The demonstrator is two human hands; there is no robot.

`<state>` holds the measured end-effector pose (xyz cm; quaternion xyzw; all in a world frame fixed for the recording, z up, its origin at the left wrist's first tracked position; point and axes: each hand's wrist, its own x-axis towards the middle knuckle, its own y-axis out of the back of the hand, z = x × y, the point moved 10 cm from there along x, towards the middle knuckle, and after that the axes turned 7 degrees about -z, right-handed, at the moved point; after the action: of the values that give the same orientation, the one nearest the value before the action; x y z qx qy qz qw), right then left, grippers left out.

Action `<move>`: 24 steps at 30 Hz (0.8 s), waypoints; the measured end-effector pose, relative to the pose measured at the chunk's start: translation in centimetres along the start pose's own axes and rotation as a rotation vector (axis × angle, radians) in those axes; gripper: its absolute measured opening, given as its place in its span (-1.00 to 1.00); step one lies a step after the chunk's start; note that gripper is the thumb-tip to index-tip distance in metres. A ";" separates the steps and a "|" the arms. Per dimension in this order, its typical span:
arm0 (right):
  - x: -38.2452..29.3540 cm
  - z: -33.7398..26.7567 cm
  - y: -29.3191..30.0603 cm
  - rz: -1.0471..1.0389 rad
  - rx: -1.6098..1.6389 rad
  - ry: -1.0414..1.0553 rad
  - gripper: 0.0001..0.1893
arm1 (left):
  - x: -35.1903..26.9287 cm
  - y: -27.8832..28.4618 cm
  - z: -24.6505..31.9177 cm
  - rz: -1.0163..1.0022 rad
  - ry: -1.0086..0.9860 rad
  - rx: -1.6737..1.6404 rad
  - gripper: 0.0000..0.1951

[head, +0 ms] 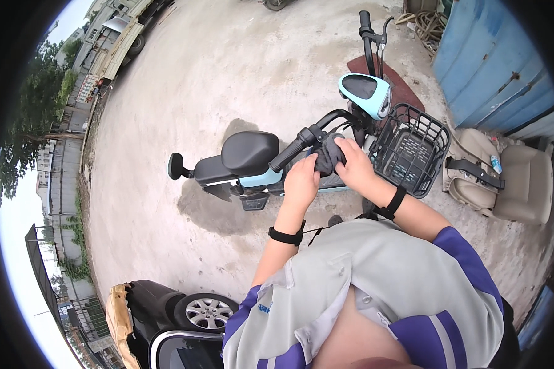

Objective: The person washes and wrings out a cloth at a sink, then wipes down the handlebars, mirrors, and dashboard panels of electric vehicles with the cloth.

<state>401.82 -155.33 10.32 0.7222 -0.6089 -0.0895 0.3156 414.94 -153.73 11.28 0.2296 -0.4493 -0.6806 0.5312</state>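
Observation:
A light-blue and black electric scooter (258,178) stands crosswise before me, its black wire basket (413,150) on the right. Both of my hands grip a dark grey cloth (328,157) beside the near handlebar's brake lever area. My left hand (301,179) has its fingers on the cloth's left side, and my right hand (354,163) pinches it from the right. Just left of the cloth is the black rubber handlebar grip (288,155). The round-edged black seat (250,153) lies farther left. The light-blue headlight housing (365,94) is above my hands in the view.
Beige car seats (522,182) lie on the ground at the right, below a blue metal sheet wall (494,69). A dark car (159,309) with an alloy wheel stands at lower left. Wet patches (217,210) mark the concrete around the scooter. A truck (120,50) is at upper left.

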 end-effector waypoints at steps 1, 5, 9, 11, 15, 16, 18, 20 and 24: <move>0.0 -0.1 -0.3 -0.014 -0.006 -0.009 -0.48 | -0.6 0.3 -0.3 0.013 -0.013 -0.034 -0.59; -1.3 -1.6 -4.2 -0.196 -0.002 0.079 -0.49 | -2.8 0.0 -2.5 0.002 0.114 -0.110 -0.62; -1.4 -2.7 -6.2 -0.267 0.015 0.157 -0.48 | -4.2 0.9 -3.9 -0.087 0.194 -0.167 -0.66; -1.4 -3.2 -6.7 -0.318 0.021 0.151 -0.49 | -4.7 1.6 -4.4 -0.160 0.207 -0.232 -0.68; -1.3 -5.5 -7.1 -0.409 0.047 0.264 -0.50 | -5.7 4.2 -4.8 -0.206 0.202 -0.398 -0.74; -1.2 -5.8 -7.0 -0.424 0.055 0.261 -0.50 | -5.8 5.0 -4.9 -0.210 0.226 -0.430 -0.74; -1.1 -6.9 -6.9 -0.473 0.088 0.291 -0.50 | -6.2 6.3 -5.5 -0.233 0.272 -0.442 -0.74; -0.9 -8.0 -6.6 -0.516 0.119 0.316 -0.51 | -6.5 8.5 -5.2 -0.162 0.284 -0.492 -0.73; 0.5 -11.2 -6.5 -0.531 0.288 0.394 -0.55 | -8.5 12.2 -7.9 0.174 0.339 -0.659 -0.73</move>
<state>413.04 -151.50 15.58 0.8958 -0.3338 0.0593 0.2874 430.35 -149.12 16.45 0.1168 -0.1299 -0.6933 0.6991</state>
